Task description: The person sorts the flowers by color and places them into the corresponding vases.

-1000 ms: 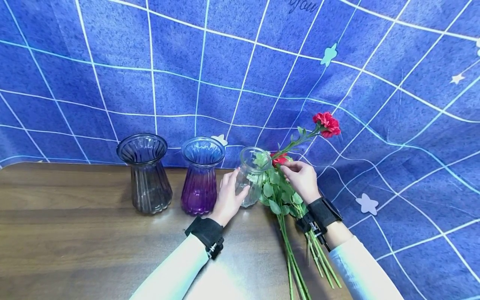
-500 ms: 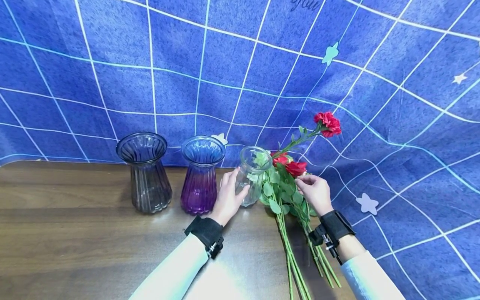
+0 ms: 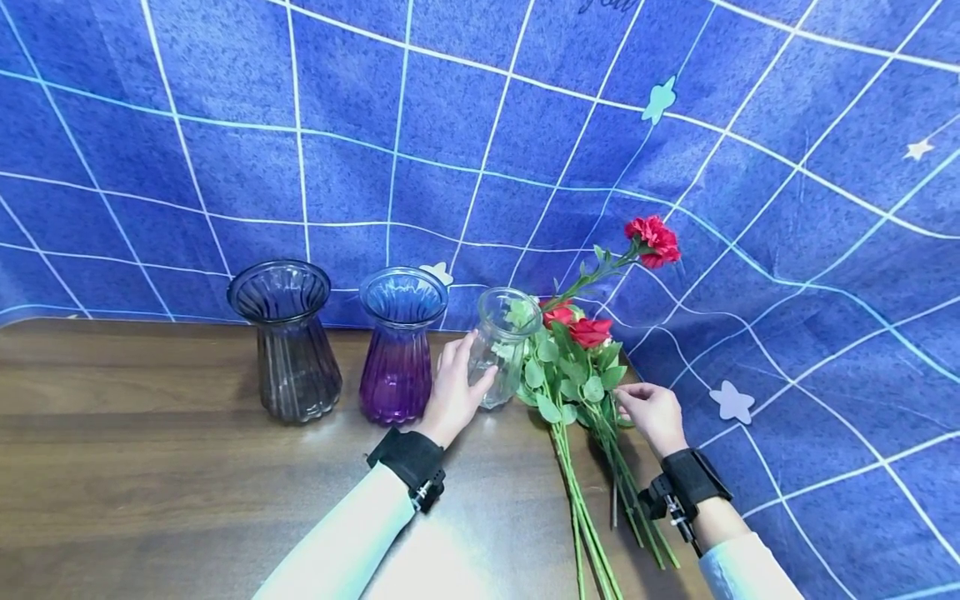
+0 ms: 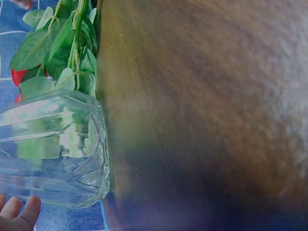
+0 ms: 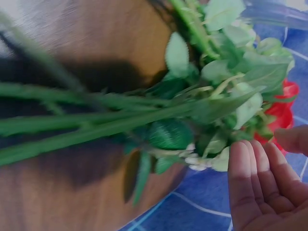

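In the head view a clear glass vase (image 3: 497,367) stands upright on the wooden table. My left hand (image 3: 453,385) rests against its left side, thumb towards the front. The left wrist view shows the fingertips (image 4: 30,209) right at the glass. Right of the vase lies a bunch of red flowers (image 3: 591,332) with green leaves and long stems (image 3: 581,517). One carnation (image 3: 654,241) reaches up and right above the others. My right hand (image 3: 651,414) is at the right edge of the leaves. In the right wrist view its thumb and fingers (image 5: 260,168) are apart beside the leaves.
A purple and blue glass vase (image 3: 396,375) stands left of my left hand, and a smoky grey vase (image 3: 298,371) further left. Behind the wooden table (image 3: 187,483) hangs a blue cloth (image 3: 337,125) with white lines and stars. Stem ends lie towards the front edge.
My right hand has moved from the flower heads down and right along the bunch, uncovering a red flower. My left hand stays at the clear vase.
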Available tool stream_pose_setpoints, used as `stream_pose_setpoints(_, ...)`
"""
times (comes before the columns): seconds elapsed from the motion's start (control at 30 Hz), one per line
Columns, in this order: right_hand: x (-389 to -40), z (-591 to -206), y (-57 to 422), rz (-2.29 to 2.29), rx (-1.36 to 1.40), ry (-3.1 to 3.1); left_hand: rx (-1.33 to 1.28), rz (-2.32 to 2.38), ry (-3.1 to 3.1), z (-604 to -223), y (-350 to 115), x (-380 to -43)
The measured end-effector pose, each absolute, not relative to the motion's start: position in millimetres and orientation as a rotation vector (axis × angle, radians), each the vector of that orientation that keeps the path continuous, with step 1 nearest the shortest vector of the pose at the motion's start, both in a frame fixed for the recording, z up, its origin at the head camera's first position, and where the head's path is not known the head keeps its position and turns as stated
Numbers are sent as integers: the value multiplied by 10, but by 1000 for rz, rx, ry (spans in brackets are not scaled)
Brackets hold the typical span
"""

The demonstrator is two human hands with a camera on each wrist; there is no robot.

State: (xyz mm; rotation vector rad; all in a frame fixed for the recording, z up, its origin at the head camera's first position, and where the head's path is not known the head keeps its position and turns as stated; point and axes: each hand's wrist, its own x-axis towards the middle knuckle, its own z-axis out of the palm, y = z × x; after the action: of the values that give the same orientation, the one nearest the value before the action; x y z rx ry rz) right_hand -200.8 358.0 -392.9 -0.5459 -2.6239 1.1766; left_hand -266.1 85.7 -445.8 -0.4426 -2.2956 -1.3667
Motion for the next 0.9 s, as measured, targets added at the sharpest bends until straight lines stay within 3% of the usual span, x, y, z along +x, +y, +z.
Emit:
stream_pose_setpoints(0.43, -1962, -4197, 3627, 1170, -503, -2836, -437, -1364, -2302, -4459, 856, -2658)
stream_pose_setpoints(0.9, -1938, -4231, 3614, 1273, -538, -2853, -430, -1364, -2315, -4454, 852, -2650)
